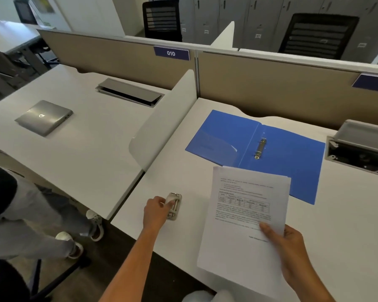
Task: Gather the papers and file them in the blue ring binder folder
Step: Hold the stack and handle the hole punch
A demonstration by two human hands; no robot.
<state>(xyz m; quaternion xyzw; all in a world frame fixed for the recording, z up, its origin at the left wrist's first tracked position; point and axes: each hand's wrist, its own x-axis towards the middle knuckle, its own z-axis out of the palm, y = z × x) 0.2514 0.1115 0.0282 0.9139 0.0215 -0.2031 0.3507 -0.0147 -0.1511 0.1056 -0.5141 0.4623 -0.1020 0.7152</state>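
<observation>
closed grey laptop (44, 117) on left bench (79, 136) | white divider (166, 120) between benches | "010" label (171, 53) on partition | two black chairs (163, 19) behind

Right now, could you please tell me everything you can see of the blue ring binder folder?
The blue ring binder folder lies open and flat on the white desk, inner faces up, looking like smooth plastic. A crease marks its spine, and beside it sits a metal ring mechanism with two rings, holding no sheets. The left cover carries a clear pocket. The papers held in the right hand overlap its near edge in view; whether they touch it is unclear. Neither hand touches it.
</observation>
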